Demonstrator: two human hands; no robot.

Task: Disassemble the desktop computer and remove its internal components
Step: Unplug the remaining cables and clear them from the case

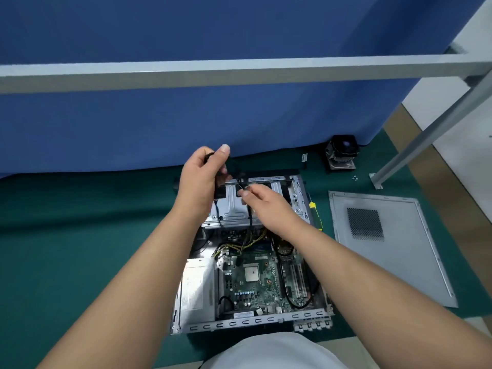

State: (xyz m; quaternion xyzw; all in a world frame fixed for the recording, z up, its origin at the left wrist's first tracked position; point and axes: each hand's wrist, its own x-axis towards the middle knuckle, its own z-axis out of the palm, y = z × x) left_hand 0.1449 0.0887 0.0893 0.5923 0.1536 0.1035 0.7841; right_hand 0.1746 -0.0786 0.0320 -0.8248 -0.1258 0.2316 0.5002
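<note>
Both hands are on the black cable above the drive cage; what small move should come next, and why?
Probably draw the black cable clear: the left hand grips its bundle, the right hand pinches a strand, and it hangs above the drive cage.

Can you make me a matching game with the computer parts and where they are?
Things:
1. side panel
2. fan cooler
3. power supply
4. black cable

Places:
A. in both hands
B. inside the case, left side
C. flat on the green mat, right of the case
D. by the blue wall, beyond the case

Pairs: 1-C, 2-D, 3-B, 4-A
</note>
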